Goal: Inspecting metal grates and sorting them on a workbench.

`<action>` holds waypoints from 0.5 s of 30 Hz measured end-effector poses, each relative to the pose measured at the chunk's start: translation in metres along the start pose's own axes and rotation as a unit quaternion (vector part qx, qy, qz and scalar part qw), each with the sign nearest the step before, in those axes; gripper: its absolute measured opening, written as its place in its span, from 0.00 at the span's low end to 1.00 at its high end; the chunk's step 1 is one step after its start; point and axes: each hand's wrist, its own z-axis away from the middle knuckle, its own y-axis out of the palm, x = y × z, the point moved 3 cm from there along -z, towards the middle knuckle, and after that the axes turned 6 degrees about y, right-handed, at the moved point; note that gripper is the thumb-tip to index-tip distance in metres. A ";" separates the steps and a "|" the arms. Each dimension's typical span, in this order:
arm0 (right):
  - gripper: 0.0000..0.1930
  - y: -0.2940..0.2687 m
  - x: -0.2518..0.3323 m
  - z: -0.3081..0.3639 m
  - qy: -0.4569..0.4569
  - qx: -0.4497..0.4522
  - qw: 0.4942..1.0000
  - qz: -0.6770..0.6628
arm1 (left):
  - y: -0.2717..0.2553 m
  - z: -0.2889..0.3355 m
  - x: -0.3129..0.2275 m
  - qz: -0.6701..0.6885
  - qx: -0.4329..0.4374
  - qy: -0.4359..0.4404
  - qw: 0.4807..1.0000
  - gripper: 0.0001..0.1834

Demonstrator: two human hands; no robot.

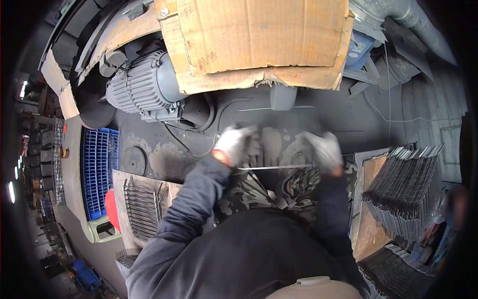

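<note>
left hand (235, 144), white-gloved, blurred: fingers' opening and hold cannot be told. right hand (324, 151), gloved and blurred likewise: the same. thin pale strip (276, 167): one, lying crosswise between the hands, at the left one's four o'clock. grey motor (139, 87): ten o'clock. brown cardboard (264, 37): twelve. dark rods (142, 209): eight. stacked dark metal pieces (406, 184): between three and four.

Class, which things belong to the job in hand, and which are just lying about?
Probably the job:
- left gloved hand
- right gloved hand
- thin pale strip near them
- stacked metal pieces at right

Probably lying about:
- blue crate
- dark disc
</note>
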 end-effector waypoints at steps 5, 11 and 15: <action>0.18 0.128 -0.012 -0.007 -0.065 0.107 0.992 0.028 | -0.110 0.068 -0.043 -0.041 -0.189 0.088 0.977 0.17; 0.15 0.111 0.005 0.049 -0.070 0.232 0.968 -0.069 | -0.099 0.131 -0.046 -0.080 -0.152 0.139 0.975 0.15; 0.18 0.042 0.044 0.101 -0.135 0.152 0.978 0.049 | -0.065 0.171 -0.038 0.012 -0.090 0.286 0.954 0.23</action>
